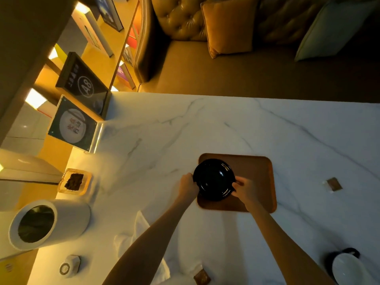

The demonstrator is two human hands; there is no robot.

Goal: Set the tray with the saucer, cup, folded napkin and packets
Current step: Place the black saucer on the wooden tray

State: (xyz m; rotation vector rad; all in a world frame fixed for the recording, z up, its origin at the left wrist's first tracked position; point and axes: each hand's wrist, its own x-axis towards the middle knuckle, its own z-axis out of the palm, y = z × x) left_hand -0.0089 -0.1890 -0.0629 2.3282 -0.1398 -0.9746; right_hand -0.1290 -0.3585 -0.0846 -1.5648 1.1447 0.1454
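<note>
Head view: the black saucer (213, 179) is over the left end of the brown tray (257, 182) on the white marble table (205, 130). The left hand (187, 185) grasps its left rim and the right hand (243, 191) pinches its right rim. Whether it rests on the tray or hangs just above, I cannot tell. The cup (347, 270) stands at the near right. The napkin (125, 243) lies beneath the left forearm. One packet (334, 184) lies right of the tray and a second packet (202, 276) at the near edge
</note>
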